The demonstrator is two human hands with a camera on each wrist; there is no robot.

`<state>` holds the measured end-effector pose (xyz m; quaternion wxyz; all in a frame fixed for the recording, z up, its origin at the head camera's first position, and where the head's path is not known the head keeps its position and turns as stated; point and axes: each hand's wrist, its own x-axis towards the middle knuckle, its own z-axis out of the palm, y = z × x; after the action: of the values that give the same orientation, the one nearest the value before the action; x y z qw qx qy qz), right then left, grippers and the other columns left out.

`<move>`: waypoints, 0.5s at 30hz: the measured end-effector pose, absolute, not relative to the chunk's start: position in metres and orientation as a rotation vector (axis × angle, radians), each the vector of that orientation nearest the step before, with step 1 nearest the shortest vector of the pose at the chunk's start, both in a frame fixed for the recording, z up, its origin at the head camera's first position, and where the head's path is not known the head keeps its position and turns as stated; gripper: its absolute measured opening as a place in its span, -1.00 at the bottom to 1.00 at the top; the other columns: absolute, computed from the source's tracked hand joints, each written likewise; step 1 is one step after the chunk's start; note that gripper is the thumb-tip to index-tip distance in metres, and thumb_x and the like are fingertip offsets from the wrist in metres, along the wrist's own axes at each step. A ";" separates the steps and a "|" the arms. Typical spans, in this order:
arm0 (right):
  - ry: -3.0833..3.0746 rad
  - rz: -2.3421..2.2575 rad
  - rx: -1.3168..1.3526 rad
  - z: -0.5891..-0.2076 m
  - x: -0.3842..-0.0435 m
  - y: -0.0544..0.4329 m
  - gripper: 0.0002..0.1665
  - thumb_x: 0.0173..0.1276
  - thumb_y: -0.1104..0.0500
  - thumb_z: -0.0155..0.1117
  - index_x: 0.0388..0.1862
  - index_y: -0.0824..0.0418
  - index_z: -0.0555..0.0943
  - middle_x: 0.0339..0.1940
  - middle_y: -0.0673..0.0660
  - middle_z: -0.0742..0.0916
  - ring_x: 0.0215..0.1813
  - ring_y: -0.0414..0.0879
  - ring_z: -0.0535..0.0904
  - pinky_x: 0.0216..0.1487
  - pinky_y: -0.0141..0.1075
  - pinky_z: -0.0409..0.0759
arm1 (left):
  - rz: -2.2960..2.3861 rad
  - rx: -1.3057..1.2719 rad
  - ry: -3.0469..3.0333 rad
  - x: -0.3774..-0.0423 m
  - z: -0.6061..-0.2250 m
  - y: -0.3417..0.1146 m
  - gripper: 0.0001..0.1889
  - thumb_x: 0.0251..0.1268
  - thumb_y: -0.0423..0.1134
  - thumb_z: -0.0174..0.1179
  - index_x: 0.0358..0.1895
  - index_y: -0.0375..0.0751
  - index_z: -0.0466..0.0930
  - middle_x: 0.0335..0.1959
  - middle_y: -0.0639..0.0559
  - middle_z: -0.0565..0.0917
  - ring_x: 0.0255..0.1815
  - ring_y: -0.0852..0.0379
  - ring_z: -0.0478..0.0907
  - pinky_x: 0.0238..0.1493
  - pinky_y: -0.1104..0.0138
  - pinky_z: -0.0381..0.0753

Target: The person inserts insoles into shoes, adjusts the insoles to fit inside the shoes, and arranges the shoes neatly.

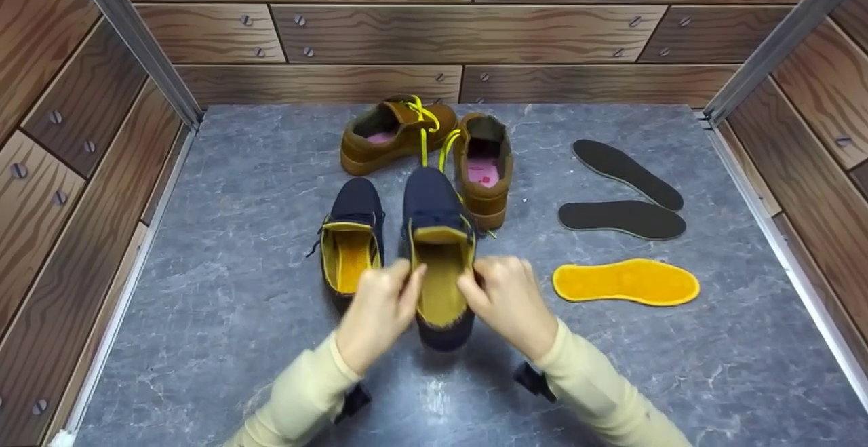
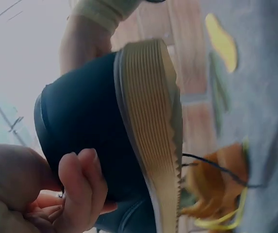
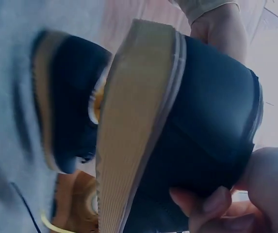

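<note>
Half done, seemingly: left hand (image 1: 380,292), right hand (image 1: 510,300) grip unfitted navy shoe (image 1: 442,281); fitted mate (image 1: 357,203) left of them, orange insole (image 1: 625,282) right.

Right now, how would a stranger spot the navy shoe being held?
Start at the middle of the grey surface. Between the left hand and right hand, find the navy shoe they grip by its sides. Unlike its navy neighbour on the left, which holds an orange insole, it shows a dull yellow interior.

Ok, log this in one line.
left hand: grips navy, yellow-lined shoe; right hand: grips same shoe; flat, foot-shaped yellow insole: on grey marbled surface
</note>
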<state>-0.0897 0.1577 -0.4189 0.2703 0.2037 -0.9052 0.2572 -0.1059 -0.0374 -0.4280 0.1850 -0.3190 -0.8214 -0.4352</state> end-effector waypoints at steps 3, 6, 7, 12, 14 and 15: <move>-2.452 0.672 0.536 -0.433 -0.077 0.163 -0.52 0.11 0.35 0.27 -0.83 0.07 0.26 -0.80 -0.11 0.28 -0.70 -0.28 0.09 -0.73 -0.43 0.12 | -1.239 -0.906 -2.318 -0.095 -0.445 -0.031 -0.67 0.32 -0.48 0.20 -0.62 -0.21 0.40 -0.78 0.11 0.33 -0.77 0.37 0.18 -0.77 0.62 0.19; -2.487 0.663 0.504 -0.448 -0.064 0.167 -0.51 0.10 0.35 0.30 -0.82 0.05 0.27 -0.79 -0.13 0.30 -0.71 -0.31 0.11 -0.73 -0.46 0.12 | -1.233 -0.904 -2.300 -0.086 -0.463 -0.025 -0.66 0.28 -0.50 0.22 -0.63 -0.19 0.38 -0.79 0.11 0.32 -0.76 0.38 0.17 -0.76 0.64 0.17; -2.500 0.655 0.491 -0.454 -0.060 0.168 -0.51 0.10 0.34 0.31 -0.81 0.04 0.27 -0.79 -0.13 0.31 -0.71 -0.30 0.12 -0.74 -0.44 0.14 | -1.228 -0.901 -2.295 -0.084 -0.469 -0.023 -0.66 0.26 -0.50 0.23 -0.63 -0.19 0.37 -0.80 0.11 0.32 -0.76 0.38 0.17 -0.76 0.64 0.16; -2.576 0.623 0.399 -0.480 -0.047 0.172 -0.52 0.08 0.33 0.33 -0.81 0.03 0.28 -0.79 -0.09 0.38 -0.75 -0.18 0.24 -0.74 -0.32 0.25 | -1.232 -0.873 -2.324 -0.075 -0.495 -0.015 -0.66 0.28 -0.47 0.23 -0.62 -0.17 0.36 -0.79 0.12 0.34 -0.73 0.39 0.18 -0.74 0.62 0.18; -2.597 0.618 0.369 -0.488 -0.044 0.173 -0.52 0.09 0.31 0.33 -0.81 0.03 0.28 -0.78 -0.09 0.39 -0.76 -0.13 0.27 -0.74 -0.28 0.26 | -1.237 -0.862 -2.351 -0.072 -0.504 -0.013 -0.67 0.31 -0.45 0.22 -0.61 -0.16 0.38 -0.78 0.14 0.36 -0.72 0.39 0.19 -0.74 0.61 0.20; -2.604 0.614 0.358 -0.492 -0.043 0.173 -0.53 0.08 0.31 0.33 -0.81 0.03 0.28 -0.78 -0.09 0.39 -0.76 -0.12 0.28 -0.75 -0.27 0.27 | -1.236 -0.857 -2.362 -0.071 -0.507 -0.012 -0.68 0.32 -0.44 0.21 -0.60 -0.16 0.39 -0.77 0.14 0.36 -0.72 0.39 0.20 -0.73 0.60 0.21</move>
<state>-0.0433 0.1731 -0.4916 0.2195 0.1295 -0.9412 0.2220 -0.0712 -0.0124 -0.5072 0.1700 -0.3015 -0.8313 -0.4349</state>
